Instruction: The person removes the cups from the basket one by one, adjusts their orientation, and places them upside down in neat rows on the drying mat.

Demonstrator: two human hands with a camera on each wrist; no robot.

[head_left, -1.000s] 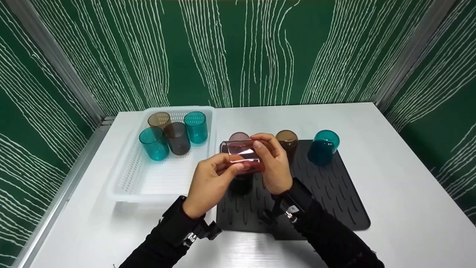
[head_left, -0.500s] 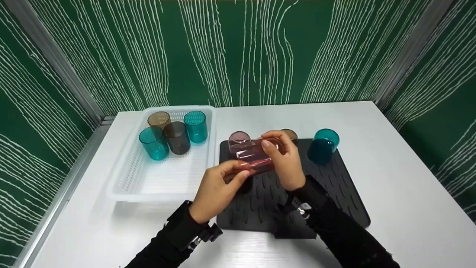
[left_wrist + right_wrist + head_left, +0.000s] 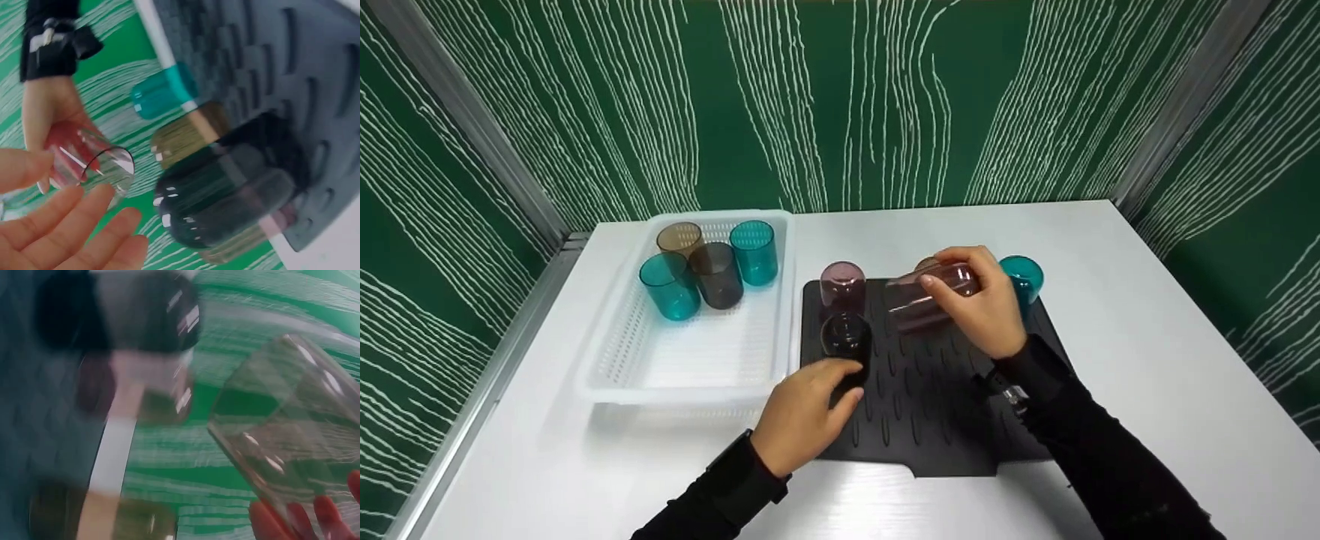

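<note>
My right hand (image 3: 986, 311) grips a clear pinkish tumbler (image 3: 901, 301) lying nearly on its side in the air, its mouth facing left, above the black ridged drying mat (image 3: 907, 435). In the right wrist view the fingers wrap the lower side of this tumbler (image 3: 281, 422). My left hand (image 3: 806, 412) is relaxed and holds nothing; its fingers are extended in the left wrist view. Close by it, a dark grey tumbler (image 3: 846, 337) stands upside down on the mat. Behind that is an upturned pink tumbler (image 3: 842, 283). The right hand partly hides a brown tumbler (image 3: 926, 263) and a teal one (image 3: 1023, 274).
Left of the mat sits a white perforated basket (image 3: 690, 396). Inside, toward its back, stand several upright tumblers: two teal, a brown (image 3: 679, 234) and a dark grey one (image 3: 718, 277). A green wall with white lines (image 3: 885, 112) rises behind the white table (image 3: 1155, 360).
My left hand has let go of the pinkish tumbler and moved down toward the viewer. The right hand has carried that tumbler to the right, uncovering the pink and dark grey tumblers.
</note>
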